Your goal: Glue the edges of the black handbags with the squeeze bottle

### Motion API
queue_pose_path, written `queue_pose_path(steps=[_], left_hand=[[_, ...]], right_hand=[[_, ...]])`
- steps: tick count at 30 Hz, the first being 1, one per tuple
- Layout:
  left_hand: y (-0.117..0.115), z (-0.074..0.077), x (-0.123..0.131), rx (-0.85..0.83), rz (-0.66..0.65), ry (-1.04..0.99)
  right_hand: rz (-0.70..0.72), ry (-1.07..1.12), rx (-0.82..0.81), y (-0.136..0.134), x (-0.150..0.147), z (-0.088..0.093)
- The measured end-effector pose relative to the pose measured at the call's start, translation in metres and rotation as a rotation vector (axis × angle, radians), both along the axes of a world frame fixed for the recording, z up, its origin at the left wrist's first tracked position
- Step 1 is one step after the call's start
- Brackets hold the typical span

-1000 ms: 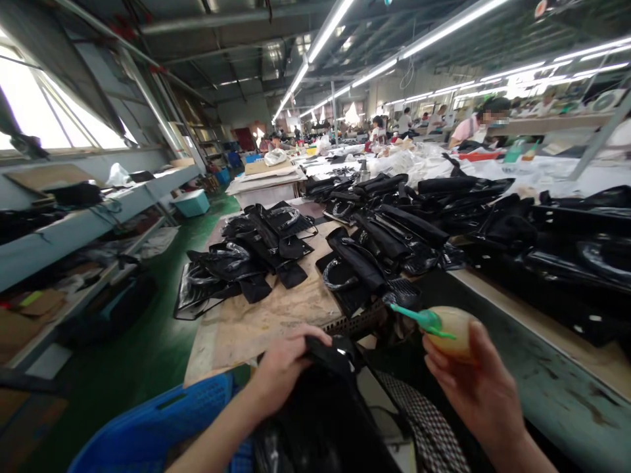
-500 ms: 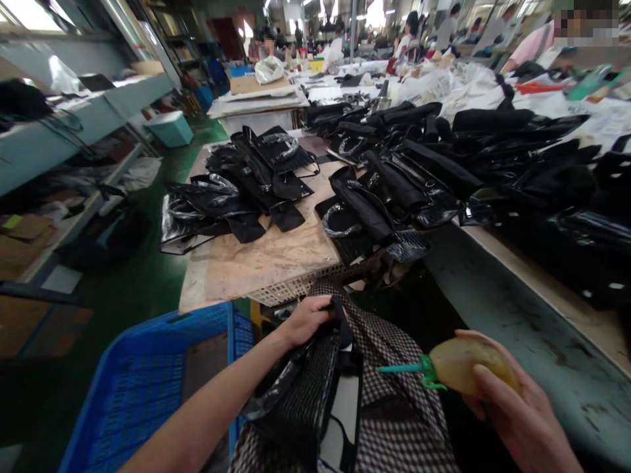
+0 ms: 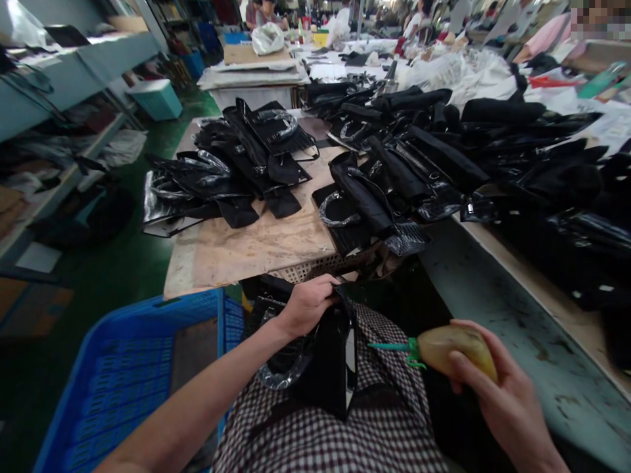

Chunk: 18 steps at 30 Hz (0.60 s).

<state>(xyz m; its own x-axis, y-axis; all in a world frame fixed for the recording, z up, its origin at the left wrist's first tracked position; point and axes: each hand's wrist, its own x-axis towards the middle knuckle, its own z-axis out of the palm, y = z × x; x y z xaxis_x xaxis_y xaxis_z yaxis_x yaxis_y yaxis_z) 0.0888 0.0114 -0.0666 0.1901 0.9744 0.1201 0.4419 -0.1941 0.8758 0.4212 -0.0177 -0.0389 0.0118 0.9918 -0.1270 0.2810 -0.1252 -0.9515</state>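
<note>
My left hand (image 3: 305,305) is closed on the top edge of a glossy black bag (image 3: 325,361) that hangs over my lap, above checked fabric (image 3: 335,440). My right hand (image 3: 497,401) grips a yellowish squeeze bottle (image 3: 456,351) whose green nozzle points left toward the bag. The nozzle tip stops a little short of the bag's right edge.
A worn wooden table (image 3: 246,253) ahead carries piles of black bags (image 3: 236,167), with more heaped along the bench to the right (image 3: 493,144). A blue plastic crate (image 3: 128,381) sits at my lower left. Shelves line the left wall; people work in the background.
The view has tilted downward. My left hand lowered the black bag onto my lap, and my right hand with the bottle came down and levelled its nozzle toward the bag.
</note>
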Motion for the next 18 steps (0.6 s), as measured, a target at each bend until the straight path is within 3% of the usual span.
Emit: queue_pose_path(steps=[5,13,18], left_hand=[[-0.001,-0.004,0.002,-0.002,-0.006,0.022],[0.003,-0.002,0.0,-0.023,-0.003,0.008],[0.003,-0.006,-0.004,-0.034,0.005,-0.017]], right_hand=[[0.009,-0.008,-0.07,0.002,-0.007,-0.008],[0.081,-0.009,-0.045,0.013,-0.01,-0.04],[0.034,0.055,-0.075,0.012,-0.014,-0.039]])
